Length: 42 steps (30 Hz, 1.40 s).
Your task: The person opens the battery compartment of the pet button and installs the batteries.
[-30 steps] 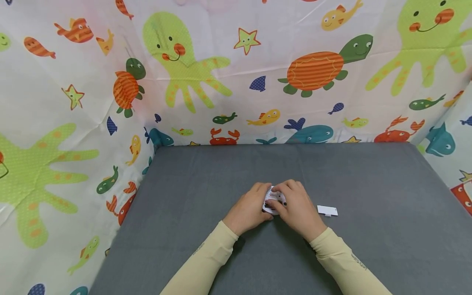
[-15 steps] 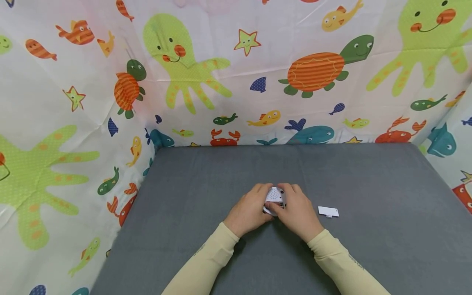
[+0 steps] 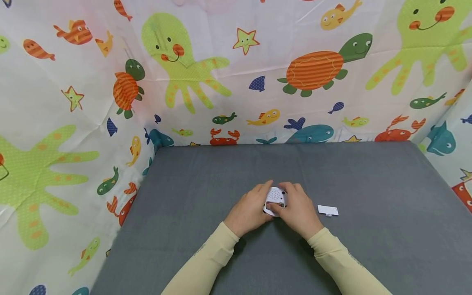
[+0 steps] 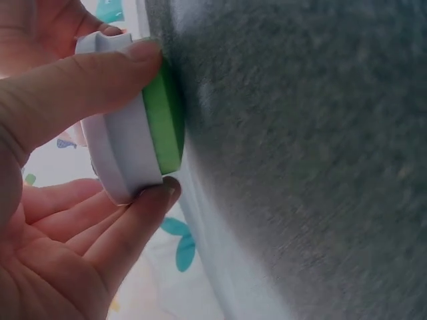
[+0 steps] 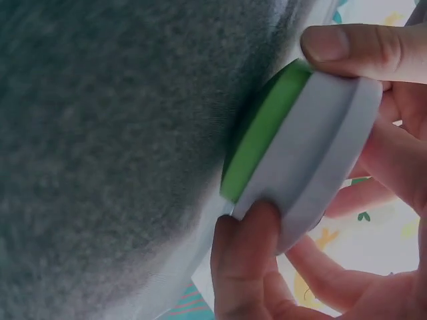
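Observation:
A round white device with a green face, which looks like a sound button (image 3: 275,194), is held between both hands just over the table. Its white back, with small speaker holes and an open battery compartment, faces up; the green side points down. My left hand (image 3: 250,211) grips the left side with thumb and fingers on the white rim (image 4: 127,150). With its fingers at the far right edge, my right hand (image 3: 300,211) holds the other side, its thumb lying over the compartment. What lies inside the compartment is mostly hidden. Right of the hands is a white battery cover (image 3: 327,210).
A grey cloth-covered table (image 3: 206,176) extends around the hands. Behind it and on both sides hangs a white curtain (image 3: 210,127) printed with sea animals.
The right index finger has moved off the speaker holes to the device's far right edge, uncovering them. The thumb stays at the compartment. The left hand barely moves, and the cover lies still.

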### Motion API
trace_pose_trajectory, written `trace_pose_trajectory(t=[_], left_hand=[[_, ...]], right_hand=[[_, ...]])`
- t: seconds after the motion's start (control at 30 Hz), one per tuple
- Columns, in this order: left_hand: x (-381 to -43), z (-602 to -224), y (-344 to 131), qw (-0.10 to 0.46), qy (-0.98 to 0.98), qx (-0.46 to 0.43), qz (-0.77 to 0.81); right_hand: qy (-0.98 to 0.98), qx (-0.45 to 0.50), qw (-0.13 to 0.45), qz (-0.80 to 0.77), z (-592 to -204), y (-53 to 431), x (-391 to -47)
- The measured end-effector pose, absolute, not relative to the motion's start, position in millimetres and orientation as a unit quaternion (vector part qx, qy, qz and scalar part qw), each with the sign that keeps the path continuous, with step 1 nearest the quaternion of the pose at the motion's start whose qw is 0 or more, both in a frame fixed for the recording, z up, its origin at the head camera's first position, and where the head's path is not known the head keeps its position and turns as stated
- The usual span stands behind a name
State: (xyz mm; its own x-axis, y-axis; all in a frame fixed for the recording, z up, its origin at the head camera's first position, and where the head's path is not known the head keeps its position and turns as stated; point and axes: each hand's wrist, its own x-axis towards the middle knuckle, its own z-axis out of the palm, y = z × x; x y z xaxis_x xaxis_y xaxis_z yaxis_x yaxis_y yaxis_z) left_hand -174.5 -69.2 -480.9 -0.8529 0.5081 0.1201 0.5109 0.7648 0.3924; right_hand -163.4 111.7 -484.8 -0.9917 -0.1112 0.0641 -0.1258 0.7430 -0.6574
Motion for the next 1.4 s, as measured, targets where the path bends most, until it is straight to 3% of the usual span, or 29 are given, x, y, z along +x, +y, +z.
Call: trace_pose_trajectory(t=[0.3,0.83,1.13,1.4], left_hand=[[-180,-482,-69,-0.036,-0.944,-0.226,-0.237],[-181,-482,-67,-0.050,-0.940,-0.214,-0.262],[-178,-484,-71,-0.043,-0.941,-0.216,-0.257],[-178,-481,-70,-0.047,-0.941,-0.218,-0.255]], right_hand=[[-0.945,0.091,0.049,0.310,-477,134,-162],[-0.966,0.140,0.107,0.187,-488,251,-128],[-0.954,0.201,0.142,0.169,-498,250,-134],[-0.963,0.188,0.111,0.157,-492,233,-142]])
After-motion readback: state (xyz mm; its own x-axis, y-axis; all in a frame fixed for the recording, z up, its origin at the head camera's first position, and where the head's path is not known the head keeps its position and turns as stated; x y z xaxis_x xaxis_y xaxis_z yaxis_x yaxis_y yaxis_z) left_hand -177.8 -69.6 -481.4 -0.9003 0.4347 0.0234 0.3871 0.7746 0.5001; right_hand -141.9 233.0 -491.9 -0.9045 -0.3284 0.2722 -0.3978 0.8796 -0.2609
